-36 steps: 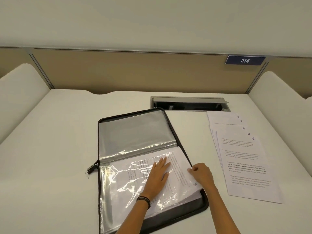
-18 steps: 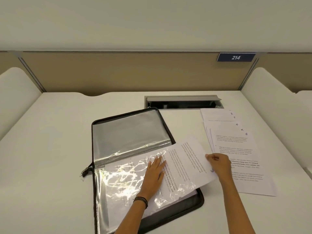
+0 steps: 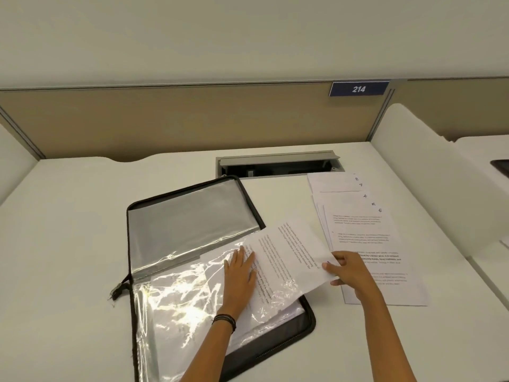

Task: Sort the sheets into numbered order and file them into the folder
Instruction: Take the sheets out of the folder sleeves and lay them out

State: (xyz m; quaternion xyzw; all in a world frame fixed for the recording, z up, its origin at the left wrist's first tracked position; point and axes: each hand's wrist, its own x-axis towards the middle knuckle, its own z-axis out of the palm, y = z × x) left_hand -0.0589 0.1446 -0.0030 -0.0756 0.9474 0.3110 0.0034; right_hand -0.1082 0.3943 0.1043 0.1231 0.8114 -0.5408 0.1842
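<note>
A black zip folder (image 3: 308, 321) lies open on the white desk, with crinkled clear sleeves (image 3: 179, 307) inside. My left hand (image 3: 239, 274) presses flat on the top sleeve, fingers straight. My right hand (image 3: 347, 271) pinches the right edge of a printed sheet (image 3: 289, 252). That sheet sticks out of the sleeve to the right, its left part still under the plastic. To the right of the folder lies a fanned stack of printed sheets (image 3: 366, 232) with handwritten numbers at their top right corners.
A grey cable hatch (image 3: 278, 162) stands open in the desk behind the folder. A tan partition with a blue sign "214" (image 3: 359, 89) closes the back. White dividers rise at left and right (image 3: 413, 161). The folder's zip pull (image 3: 117, 289) hangs off its left side.
My right hand has drawn the printed sheet rightward, partly out of the sleeve. My left hand has stayed pressed on the plastic. The view has shifted a little to the right.
</note>
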